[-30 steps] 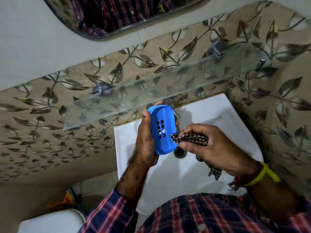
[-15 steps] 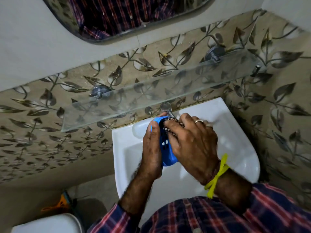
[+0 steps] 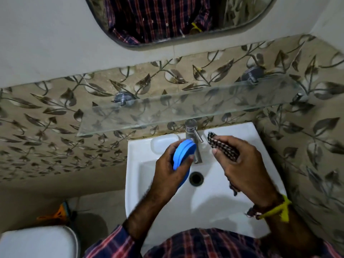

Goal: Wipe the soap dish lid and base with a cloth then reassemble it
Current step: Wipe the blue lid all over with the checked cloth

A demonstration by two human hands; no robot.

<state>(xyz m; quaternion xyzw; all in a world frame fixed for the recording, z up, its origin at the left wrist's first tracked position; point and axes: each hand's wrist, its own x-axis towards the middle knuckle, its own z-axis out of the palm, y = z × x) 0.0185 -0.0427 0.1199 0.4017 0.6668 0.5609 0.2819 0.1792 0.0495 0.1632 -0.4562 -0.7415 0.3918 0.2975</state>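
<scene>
My left hand [image 3: 168, 169] grips a blue oval soap dish [image 3: 183, 155] on edge over the white sink [image 3: 204, 205], with its rim turned up toward me. To the right, my right hand [image 3: 243, 164] holds a black-and-white checked cloth [image 3: 223, 148] bunched in its fingers, with a tail of it hanging below the palm. The cloth is off the dish, with the steel tap [image 3: 193, 138] between the two hands. I cannot tell whether the lid and the base are joined.
A glass shelf [image 3: 186, 108] juts out from the leaf-patterned wall just above the tap. The sink drain [image 3: 195, 178] lies below the dish. A mirror [image 3: 176, 19] hangs higher up. A white toilet [image 3: 37, 243] stands at the lower left.
My right hand has pulled the cloth off the dish and moved right. My left hand has turned the dish, so its slotted face no longer shows.
</scene>
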